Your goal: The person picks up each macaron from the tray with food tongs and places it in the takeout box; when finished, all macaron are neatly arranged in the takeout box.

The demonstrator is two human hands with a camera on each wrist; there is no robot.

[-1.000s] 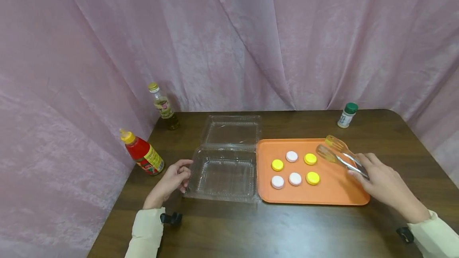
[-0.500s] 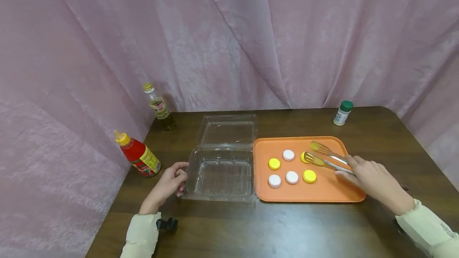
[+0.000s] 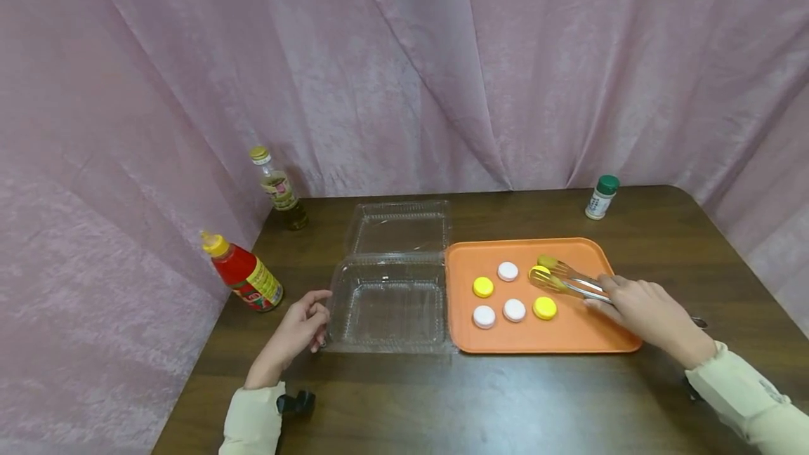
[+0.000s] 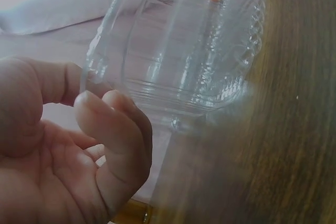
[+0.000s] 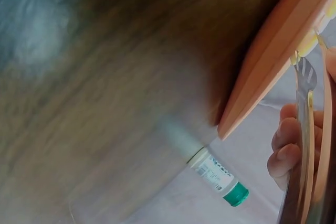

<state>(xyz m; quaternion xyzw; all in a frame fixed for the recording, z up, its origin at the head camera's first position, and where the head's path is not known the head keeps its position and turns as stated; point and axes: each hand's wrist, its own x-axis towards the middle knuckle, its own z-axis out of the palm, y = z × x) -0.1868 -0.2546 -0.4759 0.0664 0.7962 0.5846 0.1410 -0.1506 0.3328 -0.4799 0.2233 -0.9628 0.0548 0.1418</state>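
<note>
"How are the hands set?"

"Nearest, two pale, puffy sleeves (image 3: pixel 739 392) reach in. Right of the rectangular orange tray (image 3: pixel 594 335) with its raised rim, the right hand (image 3: pixel 651 314) reaches over the edge, back upward, fingers curled round slim metal tongs (image 3: pixel 586 293). Well left of the tray, the left hand (image 3: pixel 300 325) pinches the rim of a clear plastic hinged container (image 3: pixel 397 311)."

"And the tongs' tips?"

"On the tray, about the right-hand round yellow disc (image 3: pixel 538 271) of the far row; I can't tell whether they press it."

"What crowds them?"

"In the tray's near row, two white discs (image 3: pixel 484 317) and a yellow one (image 3: pixel 545 307), that one just beside the tongs. The far row adds another yellow and a white. The container meets the tray's left side, its lid lying open behind its base."

"Farther off?"

"Far left of the tray, a red squeeze bottle (image 3: pixel 246 276) with a yellow cap, then a glass oil bottle (image 3: pixel 280 192). Behind the tray's right end, a white shaker (image 3: pixel 598 203), green-capped. Under everything, a dark wood-grained table (image 3: pixel 404 406); beyond, crushed-looking pink curtain (image 3: pixel 404 76) in soft folds."
</note>
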